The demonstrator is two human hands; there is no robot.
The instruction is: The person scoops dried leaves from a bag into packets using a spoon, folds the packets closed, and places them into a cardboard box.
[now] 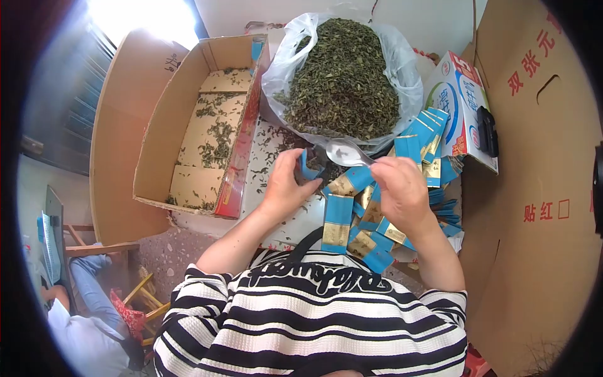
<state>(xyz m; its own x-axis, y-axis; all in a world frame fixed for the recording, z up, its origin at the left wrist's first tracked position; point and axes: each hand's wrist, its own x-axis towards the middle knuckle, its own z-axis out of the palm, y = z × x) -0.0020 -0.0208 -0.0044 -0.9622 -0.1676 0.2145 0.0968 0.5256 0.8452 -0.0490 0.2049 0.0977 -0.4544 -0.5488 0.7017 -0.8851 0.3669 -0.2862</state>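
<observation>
Your left hand is pinching a small blue packet between thumb and fingers, just below the front edge of the plastic bag, while your right hand is gripping the handle of a spoon whose bowl is hovering near that packet, in front of the heaped dried leaves. The two hands are working apart, each closed on its own thing. Squeezing the packet too hard could be folding its walls inward and narrowing the mouth; how wide that mouth is standing, I cannot tell. If the spoon is tilting early or catching the packet's lip, any leaf it is carrying could be landing on the white tabletop, where crumbs are already lying around your left hand. Your right wrist is hanging over the loose blue-and-gold packets, so a low sweep could be dragging some toward your lap. The bag's soft rim is sagging under the tall heap, and a bump from the spoon could be sending leaves sliding down among those packets.
</observation>
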